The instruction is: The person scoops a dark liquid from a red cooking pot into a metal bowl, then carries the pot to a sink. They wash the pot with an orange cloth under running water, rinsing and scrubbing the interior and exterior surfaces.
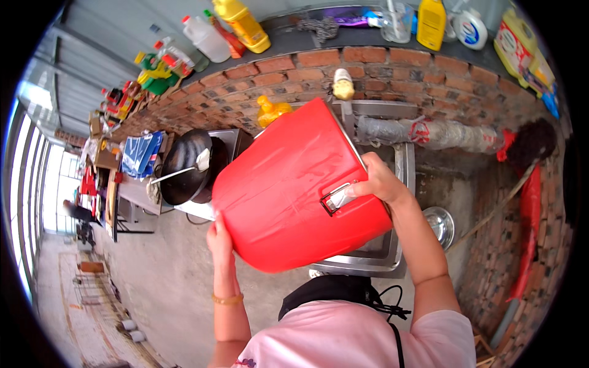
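Observation:
Both my hands hold a large red container [294, 193] with rounded corners, tilted over a stainless steel sink [372, 262]. My right hand [384, 181] grips its rim on the right, the thumb on a metal handle fitting [339, 197] set in the side. At the lower left, my left hand [220, 237] supports the rounded bottom end. The container's inside faces away and is hidden, and it covers much of the sink. Just beyond its upper edge, a faucet with a pale yellow and white fitting [343, 85] stands before the brick wall.
Left of the container, a black wok [186, 165] holds a metal spatula [179, 174]. An orange plastic bottle [271, 110] stands behind. Several bottles line the ledge [285, 34]. A plastic-wrapped pipe [428, 133] crosses the sink's far right. A steel bowl [439, 226] and a long stick [492, 207] are at right.

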A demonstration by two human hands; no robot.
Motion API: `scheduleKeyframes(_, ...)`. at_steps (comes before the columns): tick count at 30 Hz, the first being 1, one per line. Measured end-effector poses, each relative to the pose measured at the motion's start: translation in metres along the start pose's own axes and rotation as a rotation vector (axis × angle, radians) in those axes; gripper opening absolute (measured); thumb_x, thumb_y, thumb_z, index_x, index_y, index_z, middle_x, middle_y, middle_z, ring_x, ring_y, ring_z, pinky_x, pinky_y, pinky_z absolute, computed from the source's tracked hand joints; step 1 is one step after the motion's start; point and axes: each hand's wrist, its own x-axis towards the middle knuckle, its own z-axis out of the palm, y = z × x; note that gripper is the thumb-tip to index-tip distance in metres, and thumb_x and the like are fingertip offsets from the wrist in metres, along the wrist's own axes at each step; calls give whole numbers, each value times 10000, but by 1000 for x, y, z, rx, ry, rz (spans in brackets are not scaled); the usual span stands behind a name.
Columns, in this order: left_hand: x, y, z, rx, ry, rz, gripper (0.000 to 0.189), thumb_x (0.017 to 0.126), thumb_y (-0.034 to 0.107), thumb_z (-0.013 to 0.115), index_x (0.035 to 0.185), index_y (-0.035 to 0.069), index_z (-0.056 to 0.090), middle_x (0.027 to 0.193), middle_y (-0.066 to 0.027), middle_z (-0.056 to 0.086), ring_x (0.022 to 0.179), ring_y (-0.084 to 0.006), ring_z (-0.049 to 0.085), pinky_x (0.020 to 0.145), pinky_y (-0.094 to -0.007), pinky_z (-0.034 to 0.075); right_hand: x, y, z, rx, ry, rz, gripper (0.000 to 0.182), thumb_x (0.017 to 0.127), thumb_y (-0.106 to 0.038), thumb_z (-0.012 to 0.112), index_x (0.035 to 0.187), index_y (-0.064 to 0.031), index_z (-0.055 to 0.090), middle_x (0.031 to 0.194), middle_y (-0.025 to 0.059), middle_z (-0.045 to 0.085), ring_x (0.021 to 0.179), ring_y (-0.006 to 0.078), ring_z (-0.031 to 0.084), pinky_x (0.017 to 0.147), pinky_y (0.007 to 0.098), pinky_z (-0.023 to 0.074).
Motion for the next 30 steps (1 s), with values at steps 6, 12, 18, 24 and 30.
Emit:
scheduleKeyframes(6,30,-79,73,-191,-287,-229,617,996,478,375,1284,-52,507,1200,-164,611,1063,-240,606,893,-356,481,-6,-17,25,-276,9,65,341,640,-64,740,958,39,671,863,26,684,803,80,600,763,257,483)
scheduleKeyframes(12,-10,-108,127,-234,-543,-301,564,1016,437,298,1348,3,438,1332,-186,507,1274,-274,448,1073,-410,345,19,61,56,-872,-85,71,361,636,-312,754,922,-95,711,821,155,683,729,309,663,673,376,517)
scheduleKeyframes(18,16,-172,210,3,-499,-31,715,981,556,205,1498,66,149,1412,-274,395,1320,-362,396,1104,-408,300,29,85,84,-936,-83,90,323,581,-246,796,808,-32,711,679,167,663,644,323,664,601,389,509)
scheduleKeyframes(24,-7,-103,155,-257,-555,-349,762,958,615,235,1520,118,103,1469,-220,353,1350,-329,370,1116,-406,258,26,156,104,-1180,-215,108,345,591,-248,808,839,-30,705,697,164,672,664,321,668,631,395,510)
scheduleKeyframes(30,-20,-73,123,-325,-620,-325,1002,846,770,307,1507,44,102,1551,-190,146,1451,-297,80,1166,-404,123,38,231,43,-711,-194,87,322,697,-348,765,805,-57,677,622,88,620,552,268,595,562,395,488)
